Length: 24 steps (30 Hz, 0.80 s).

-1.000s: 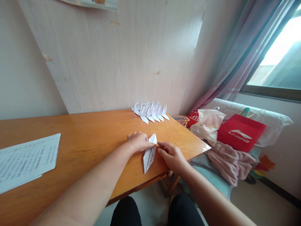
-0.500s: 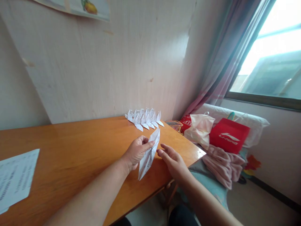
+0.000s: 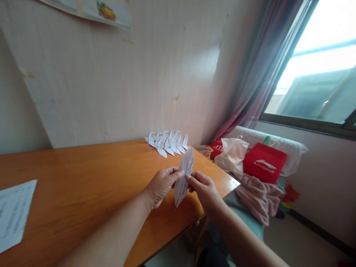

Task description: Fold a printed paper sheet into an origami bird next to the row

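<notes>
A folded white paper piece, long and pointed, is lifted off the wooden table. My left hand pinches its left edge with thumb and fingers. My right hand grips its right edge, fingers curled. A row of several finished folded paper shapes stands at the table's far edge by the wall.
A printed sheet lies at the table's left. Right of the table, a bed holds a red bag, a white plastic bag and pink cloth. A curtain and window are at the upper right.
The folded paper lay on the table under both hands; my left hand lifted it, and now both hands hold it upright above the table. The view turned right.
</notes>
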Each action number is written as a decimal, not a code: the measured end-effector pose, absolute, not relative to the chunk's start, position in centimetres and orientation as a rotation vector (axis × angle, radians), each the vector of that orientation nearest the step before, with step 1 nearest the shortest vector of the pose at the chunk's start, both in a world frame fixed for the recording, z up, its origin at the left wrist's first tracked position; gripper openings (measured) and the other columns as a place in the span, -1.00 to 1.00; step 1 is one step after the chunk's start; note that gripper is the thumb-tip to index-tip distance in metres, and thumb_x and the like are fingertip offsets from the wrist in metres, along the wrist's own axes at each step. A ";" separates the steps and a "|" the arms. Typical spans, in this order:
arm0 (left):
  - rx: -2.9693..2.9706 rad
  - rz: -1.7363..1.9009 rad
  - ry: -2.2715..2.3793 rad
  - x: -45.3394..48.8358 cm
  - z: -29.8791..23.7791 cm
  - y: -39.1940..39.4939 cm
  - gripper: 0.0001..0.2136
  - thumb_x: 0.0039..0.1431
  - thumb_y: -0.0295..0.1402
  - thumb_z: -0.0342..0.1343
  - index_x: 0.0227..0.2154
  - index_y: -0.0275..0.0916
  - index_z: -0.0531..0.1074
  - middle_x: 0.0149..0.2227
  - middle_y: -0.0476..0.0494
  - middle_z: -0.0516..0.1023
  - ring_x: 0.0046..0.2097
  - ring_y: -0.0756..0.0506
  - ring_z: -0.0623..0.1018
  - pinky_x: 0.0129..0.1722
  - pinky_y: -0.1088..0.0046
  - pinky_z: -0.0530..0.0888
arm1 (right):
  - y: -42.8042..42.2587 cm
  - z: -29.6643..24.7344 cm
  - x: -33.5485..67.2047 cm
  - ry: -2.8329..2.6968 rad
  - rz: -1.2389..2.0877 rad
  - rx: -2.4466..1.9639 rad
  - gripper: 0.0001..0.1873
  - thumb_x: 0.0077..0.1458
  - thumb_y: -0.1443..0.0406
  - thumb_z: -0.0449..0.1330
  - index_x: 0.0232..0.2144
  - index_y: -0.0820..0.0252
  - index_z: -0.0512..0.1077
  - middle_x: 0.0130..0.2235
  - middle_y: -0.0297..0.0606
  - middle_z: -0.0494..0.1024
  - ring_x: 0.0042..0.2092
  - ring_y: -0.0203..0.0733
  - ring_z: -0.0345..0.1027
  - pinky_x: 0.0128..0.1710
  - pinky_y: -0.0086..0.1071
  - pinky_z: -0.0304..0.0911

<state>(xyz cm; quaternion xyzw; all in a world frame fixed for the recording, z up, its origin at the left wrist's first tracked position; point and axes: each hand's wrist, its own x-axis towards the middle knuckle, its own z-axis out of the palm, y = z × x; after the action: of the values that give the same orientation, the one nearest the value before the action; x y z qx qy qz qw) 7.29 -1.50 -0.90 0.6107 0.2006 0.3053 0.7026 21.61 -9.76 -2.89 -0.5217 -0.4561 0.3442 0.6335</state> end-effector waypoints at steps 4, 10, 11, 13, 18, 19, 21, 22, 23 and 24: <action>1.439 0.793 0.473 7.6 -1.2 -1.5 -0.73 0.07 -0.17 0.26 -0.33 -0.31 0.54 -0.33 -0.13 0.61 -0.25 -0.11 0.56 -0.19 0.38 0.44 | -9.6 -2.3 22.0 -1.104 0.732 -1.219 -0.69 0.04 0.06 0.31 -0.40 0.20 0.48 -0.45 -0.34 0.48 -0.42 -0.29 0.28 -0.42 -0.41 0.17; 1.500 0.845 0.498 7.6 -0.7 -1.7 -0.72 0.11 -0.15 0.24 -0.32 -0.31 0.58 -0.31 -0.16 0.64 -0.27 -0.10 0.55 -0.23 0.42 0.43 | -9.9 -0.7 22.3 -1.145 0.653 -1.198 -0.66 0.09 0.05 0.26 -0.25 0.19 0.50 -0.32 -0.29 0.52 -0.34 -0.26 0.32 -0.35 -0.39 0.22; 1.510 0.839 0.497 7.6 -0.6 -1.7 -0.72 0.11 -0.16 0.25 -0.32 -0.31 0.59 -0.31 -0.16 0.64 -0.27 -0.10 0.55 -0.23 0.42 0.43 | -9.9 -0.4 22.3 -1.153 0.645 -1.193 -0.67 0.09 0.05 0.26 -0.27 0.19 0.49 -0.34 -0.30 0.51 -0.36 -0.27 0.31 -0.35 -0.39 0.22; 1.526 0.819 0.474 7.6 -0.4 -1.9 -0.73 0.11 -0.16 0.24 -0.32 -0.30 0.61 -0.31 -0.15 0.64 -0.27 -0.11 0.55 -0.23 0.42 0.43 | -9.8 -0.1 22.4 -1.171 0.621 -1.193 -0.68 0.09 0.04 0.26 -0.36 0.19 0.48 -0.41 -0.34 0.46 -0.40 -0.29 0.26 -0.38 -0.40 0.19; 1.532 0.785 0.423 7.5 -0.4 -2.0 -0.74 0.12 -0.18 0.24 -0.30 -0.29 0.63 -0.35 -0.14 0.64 -0.29 -0.12 0.56 -0.24 0.42 0.44 | -9.4 -0.2 22.5 -1.174 0.571 -1.195 -0.67 0.08 0.06 0.27 -0.51 0.18 0.41 -0.54 -0.40 0.33 -0.47 -0.31 0.16 -0.45 -0.42 0.10; 1.529 0.782 0.421 7.5 -0.4 -2.0 -0.74 0.12 -0.18 0.24 -0.30 -0.29 0.63 -0.36 -0.14 0.64 -0.29 -0.11 0.55 -0.25 0.42 0.44 | -9.4 -0.2 22.4 -1.174 0.565 -1.197 -0.67 0.08 0.06 0.27 -0.52 0.18 0.40 -0.54 -0.41 0.32 -0.47 -0.32 0.15 -0.46 -0.41 0.08; 1.523 0.779 0.416 7.5 -0.3 -2.0 -0.74 0.11 -0.17 0.25 -0.30 -0.29 0.63 -0.38 -0.14 0.63 -0.31 -0.11 0.55 -0.25 0.42 0.44 | -9.4 -0.1 22.3 -1.165 0.560 -1.205 -0.66 0.07 0.05 0.27 -0.53 0.18 0.40 -0.55 -0.41 0.31 -0.48 -0.32 0.14 -0.47 -0.41 0.06; 1.519 0.780 0.413 7.5 -0.3 -2.0 -0.73 0.11 -0.17 0.25 -0.31 -0.29 0.63 -0.38 -0.14 0.63 -0.31 -0.11 0.55 -0.25 0.42 0.44 | -9.4 0.0 22.3 -1.158 0.564 -1.208 -0.65 0.07 0.05 0.28 -0.54 0.18 0.40 -0.56 -0.41 0.31 -0.48 -0.32 0.14 -0.47 -0.41 0.06; 1.514 0.782 0.412 7.5 -0.3 -2.0 -0.73 0.11 -0.16 0.25 -0.31 -0.30 0.63 -0.38 -0.14 0.63 -0.30 -0.12 0.55 -0.24 0.41 0.45 | -9.4 0.1 22.2 -1.151 0.576 -1.210 -0.65 0.07 0.05 0.28 -0.54 0.19 0.41 -0.56 -0.40 0.32 -0.48 -0.32 0.14 -0.47 -0.41 0.07; 1.507 0.782 0.411 7.5 -0.3 -2.0 -0.72 0.11 -0.16 0.25 -0.31 -0.30 0.62 -0.37 -0.15 0.63 -0.28 -0.12 0.56 -0.23 0.41 0.45 | -9.5 0.2 22.1 -1.147 0.594 -1.209 -0.65 0.07 0.05 0.27 -0.53 0.19 0.42 -0.55 -0.39 0.33 -0.48 -0.31 0.16 -0.46 -0.41 0.09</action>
<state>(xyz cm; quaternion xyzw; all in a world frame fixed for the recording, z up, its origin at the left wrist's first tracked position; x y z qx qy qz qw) 7.47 -1.99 -0.30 0.6613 0.1803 0.3431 0.6422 22.14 -9.50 0.15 -0.5285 -0.5015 0.2598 0.6337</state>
